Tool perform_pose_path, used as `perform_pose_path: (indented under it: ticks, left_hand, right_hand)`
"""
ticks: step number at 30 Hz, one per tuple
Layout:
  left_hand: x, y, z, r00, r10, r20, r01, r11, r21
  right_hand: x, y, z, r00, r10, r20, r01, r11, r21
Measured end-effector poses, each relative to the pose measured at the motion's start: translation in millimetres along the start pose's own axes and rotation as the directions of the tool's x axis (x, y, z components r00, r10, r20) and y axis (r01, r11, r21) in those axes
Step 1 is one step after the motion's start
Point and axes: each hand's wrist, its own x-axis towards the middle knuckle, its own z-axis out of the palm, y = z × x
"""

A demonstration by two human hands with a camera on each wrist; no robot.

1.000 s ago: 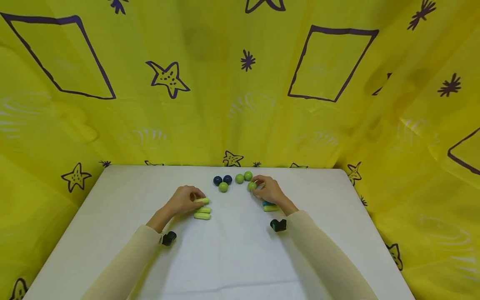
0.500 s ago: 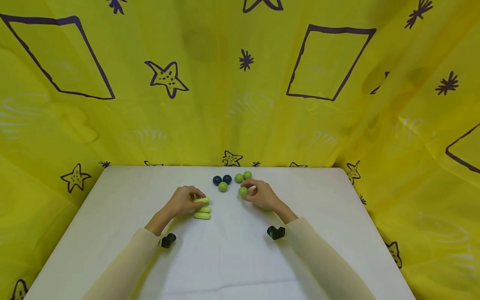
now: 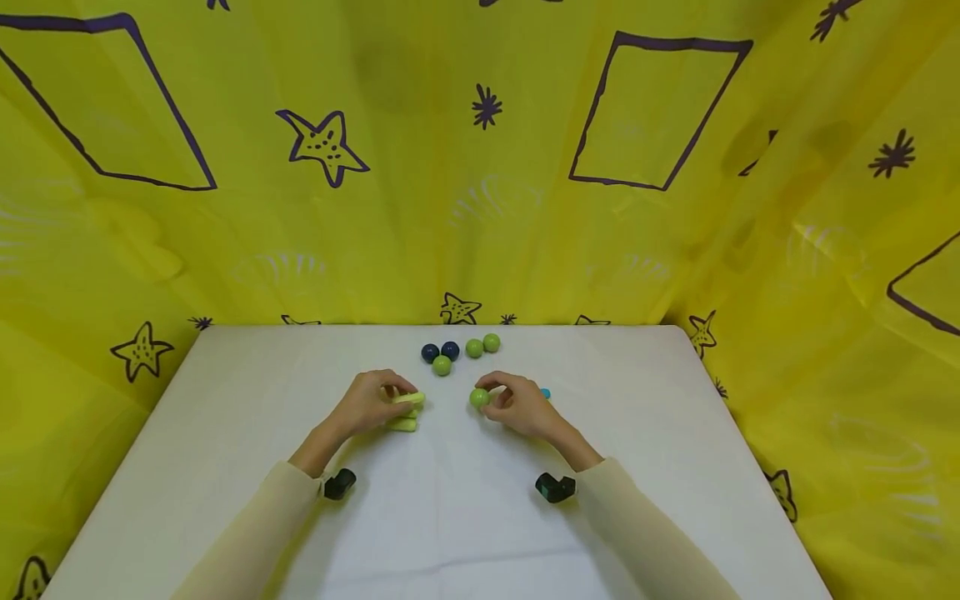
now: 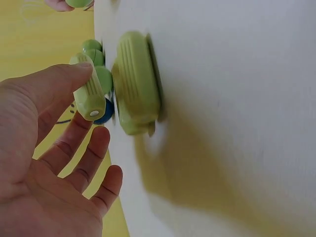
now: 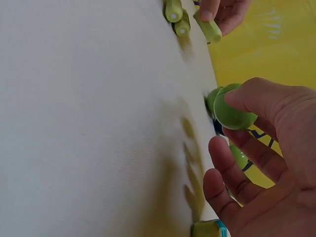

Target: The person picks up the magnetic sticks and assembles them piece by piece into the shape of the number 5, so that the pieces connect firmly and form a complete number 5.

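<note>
Between thumb and fingers my left hand (image 3: 367, 404) pinches a light green rod (image 4: 90, 94), ribbed, with a small metal spot in its end. The rod is held off the table. Two more light green rods (image 4: 136, 76) lie side by side just below that hand. My right hand (image 3: 519, 406) pinches a green ball (image 5: 234, 111) by thumb and fingertips, raised above the cloth. Ball and held rod face each other across a gap. A blue rod (image 3: 546, 392) shows partly behind the right hand, and a light green rod (image 5: 205, 228) lies beside it.
Toward the back of the white table (image 3: 450, 517), two dark blue balls (image 3: 430, 353) sit with a green ball (image 3: 442, 366). Two other green balls (image 3: 491, 342) lie just to their right. A yellow patterned curtain (image 3: 420, 208) surrounds the table's back and sides.
My right hand has brought its green ball left and nearer to me, away from the other balls. The left hand's rod now sits slightly farther right, above the other two. The view has tilted slightly.
</note>
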Motion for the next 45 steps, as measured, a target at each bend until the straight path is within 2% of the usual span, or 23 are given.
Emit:
perform_pose_path:
  ticks: [5,10,17,19,22,28,33,38,45]
  left_hand:
    - [-0.4,8.9,3.2,1.000,0.025,-0.014,-0.025,1.000,0.000]
    - [0.6,14.7,7.9,0.998,0.060,-0.022,-0.060,0.998,-0.008]
    - [5.6,20.6,18.1,0.987,0.159,-0.024,-0.159,0.987,-0.003]
    - [7.5,23.1,21.1,0.985,0.170,-0.014,-0.170,0.986,0.005]
    - [9.7,26.5,25.7,0.986,0.167,0.010,-0.167,0.986,0.012]
    - [13.7,29.6,34.7,0.992,0.118,0.048,-0.120,0.993,0.020]
    - [16.9,30.5,43.7,0.990,0.137,0.040,-0.138,0.990,0.031]
    - [19.7,30.6,52.7,0.985,0.168,0.029,-0.170,0.982,0.086]
    - [21.3,34.0,55.8,0.987,0.157,0.034,-0.161,0.970,0.183]
  right_hand:
    - [-7.4,-1,4,0.999,-0.021,-0.026,0.022,0.999,0.028]
    - [-13.8,0,10,0.998,0.014,-0.055,-0.011,0.999,0.046]
    - [-19.4,5,16,0.996,0.039,-0.079,-0.039,0.999,0.011]
    - [-19.6,7,16,0.996,0.049,-0.078,-0.048,0.999,0.014]
    - [-20.1,8,15,0.995,0.078,-0.061,-0.075,0.996,0.047]
    - [-21.8,10,12,0.995,0.098,-0.005,-0.097,0.990,0.103]
    - [-23.5,14,9,0.995,0.101,0.020,-0.102,0.989,0.103]
    - [-25.1,16,9,0.994,0.107,0.036,-0.110,0.987,0.113]
    - [-23.3,15,14,0.995,0.096,0.029,-0.098,0.988,0.117]
